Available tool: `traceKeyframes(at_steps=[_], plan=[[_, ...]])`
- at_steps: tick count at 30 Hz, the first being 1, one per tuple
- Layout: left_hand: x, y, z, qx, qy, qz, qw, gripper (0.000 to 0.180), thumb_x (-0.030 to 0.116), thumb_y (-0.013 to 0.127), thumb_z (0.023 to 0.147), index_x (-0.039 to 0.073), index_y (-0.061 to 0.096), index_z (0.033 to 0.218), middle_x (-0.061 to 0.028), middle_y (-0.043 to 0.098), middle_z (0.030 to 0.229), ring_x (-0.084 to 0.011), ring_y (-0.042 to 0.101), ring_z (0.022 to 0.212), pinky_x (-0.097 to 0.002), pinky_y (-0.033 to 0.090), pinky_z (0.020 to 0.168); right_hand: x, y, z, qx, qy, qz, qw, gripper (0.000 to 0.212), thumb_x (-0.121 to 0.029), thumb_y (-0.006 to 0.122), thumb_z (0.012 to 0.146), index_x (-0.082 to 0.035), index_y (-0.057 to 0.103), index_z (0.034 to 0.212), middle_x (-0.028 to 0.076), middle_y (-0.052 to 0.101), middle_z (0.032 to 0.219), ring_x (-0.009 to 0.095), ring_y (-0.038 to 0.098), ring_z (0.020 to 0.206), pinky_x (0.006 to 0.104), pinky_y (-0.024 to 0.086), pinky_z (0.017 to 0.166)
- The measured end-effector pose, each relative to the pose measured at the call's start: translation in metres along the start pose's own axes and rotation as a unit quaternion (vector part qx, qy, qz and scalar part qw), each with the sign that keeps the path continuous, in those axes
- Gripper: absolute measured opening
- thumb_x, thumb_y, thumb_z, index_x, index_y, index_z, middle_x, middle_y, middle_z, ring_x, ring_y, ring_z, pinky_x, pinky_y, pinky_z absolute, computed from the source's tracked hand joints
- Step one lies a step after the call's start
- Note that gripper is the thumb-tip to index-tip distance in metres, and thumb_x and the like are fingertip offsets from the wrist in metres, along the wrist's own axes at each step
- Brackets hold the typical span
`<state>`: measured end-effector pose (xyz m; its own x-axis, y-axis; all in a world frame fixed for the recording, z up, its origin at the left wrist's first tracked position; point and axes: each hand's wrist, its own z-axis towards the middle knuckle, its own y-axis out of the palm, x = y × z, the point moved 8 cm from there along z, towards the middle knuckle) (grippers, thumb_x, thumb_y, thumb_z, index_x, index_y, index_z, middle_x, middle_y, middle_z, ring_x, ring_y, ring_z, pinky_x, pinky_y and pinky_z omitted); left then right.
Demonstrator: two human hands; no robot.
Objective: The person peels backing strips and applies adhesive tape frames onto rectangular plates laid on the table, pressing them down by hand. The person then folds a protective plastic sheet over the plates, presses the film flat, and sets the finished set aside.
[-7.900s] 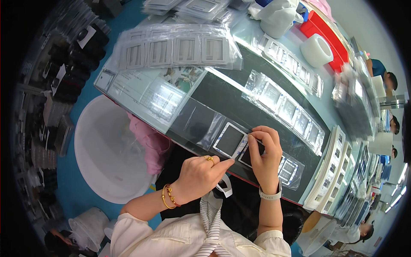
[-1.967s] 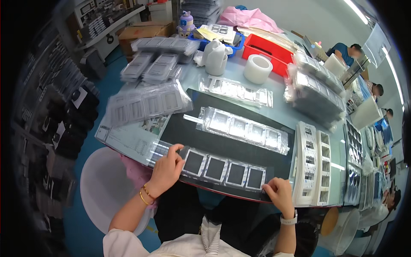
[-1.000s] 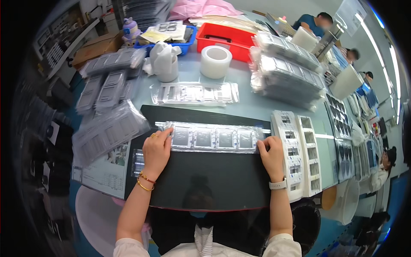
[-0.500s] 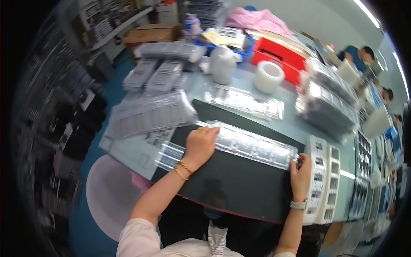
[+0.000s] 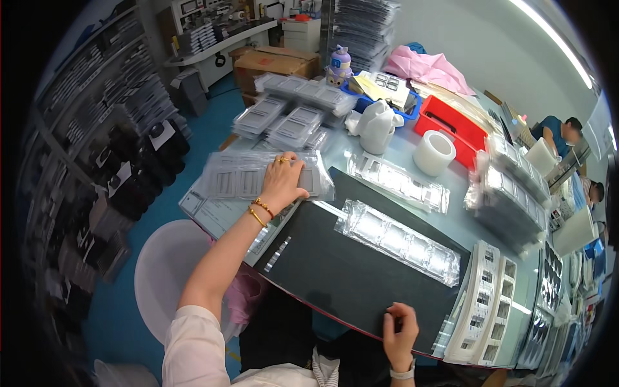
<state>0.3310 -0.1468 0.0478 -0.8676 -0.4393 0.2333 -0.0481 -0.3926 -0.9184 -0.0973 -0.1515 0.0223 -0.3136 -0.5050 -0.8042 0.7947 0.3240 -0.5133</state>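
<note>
My left hand lies across a pile of flat strips in clear plastic sleeves at the left of the table. Its fingers bend over the far side and its thumb rests at the near side, gripping the top strip. My right hand is curled above the front edge of a black mat; whatever its fingers may hold is hidden. Apart from both hands, a shiny strip with several square frames in clear plastic lies on the mat's far part. A similar clear-wrapped strip lies beyond the mat.
At the right stand white slotted racks and a wrapped stack. Further back are a tape roll, a red bin, a white bag and more sleeved stacks. A round white bin stands at the left.
My left hand has left the shiny strip and moved left onto the sleeved pile. My right hand has drawn back from the strip toward the mat's front edge. The view has shifted.
</note>
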Motion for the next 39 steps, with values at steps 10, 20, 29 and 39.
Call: traceKeyframes(at_steps=[10, 20, 29, 39], plan=[[0.013, -0.01, 0.009, -0.015, 0.009, 0.099, 0.995, 0.07, 0.031, 0.096, 0.056, 0.009, 0.057, 0.109, -0.0107, 0.059, 0.115, -0.0297, 0.055, 0.114, -0.0411, 0.04, 0.095, 0.002, 0.005, -0.006, 0.027, -0.044, -0.05, 0.997, 0.029, 0.008, 0.067, 0.084, 0.0, 0.062, 0.112, 0.008, 0.063, 0.086, 0.021, 0.057, 0.07, 0.0347, 0.044, 0.067], [0.076, -0.054, -0.06, 0.063, 0.191, -0.127, 0.971, 0.007, 0.018, 0.064, 0.091, 0.011, 0.064, 0.092, -0.0096, 0.065, 0.071, -0.0319, 0.066, 0.073, -0.0452, 0.047, 0.079, 0.0, 0.007, -0.003, 0.003, -0.051, -0.072, 0.996, 0.03, 0.005, 0.068, 0.085, 0.001, 0.062, 0.114, 0.009, 0.064, 0.092, 0.02, 0.06, 0.077, 0.0317, 0.047, 0.071], [0.22, -0.048, -0.186, -0.123, 0.388, -0.253, 0.878, 0.021, 0.02, 0.068, 0.085, 0.013, 0.062, 0.103, -0.0026, 0.063, 0.073, -0.0209, 0.068, 0.079, -0.0332, 0.05, 0.083, -0.018, 0.022, 0.0, -0.096, 0.041, 0.197, 0.975, 0.024, -0.001, 0.077, 0.083, 0.004, 0.07, 0.106, 0.012, 0.073, 0.104, 0.019, 0.068, 0.095, 0.0289, 0.052, 0.085], [0.07, 0.011, -0.121, -0.261, 0.067, -0.411, 0.871, 0.035, 0.019, 0.082, 0.078, 0.006, 0.067, 0.107, -0.0064, 0.069, 0.076, -0.0177, 0.069, 0.073, -0.031, 0.052, 0.066, 0.049, -0.026, 0.009, -0.044, 0.284, 0.169, 0.943, 0.02, -0.005, 0.063, 0.096, 0.0, 0.055, 0.114, 0.013, 0.071, 0.073, 0.013, 0.063, 0.05, 0.0227, 0.042, 0.042]])
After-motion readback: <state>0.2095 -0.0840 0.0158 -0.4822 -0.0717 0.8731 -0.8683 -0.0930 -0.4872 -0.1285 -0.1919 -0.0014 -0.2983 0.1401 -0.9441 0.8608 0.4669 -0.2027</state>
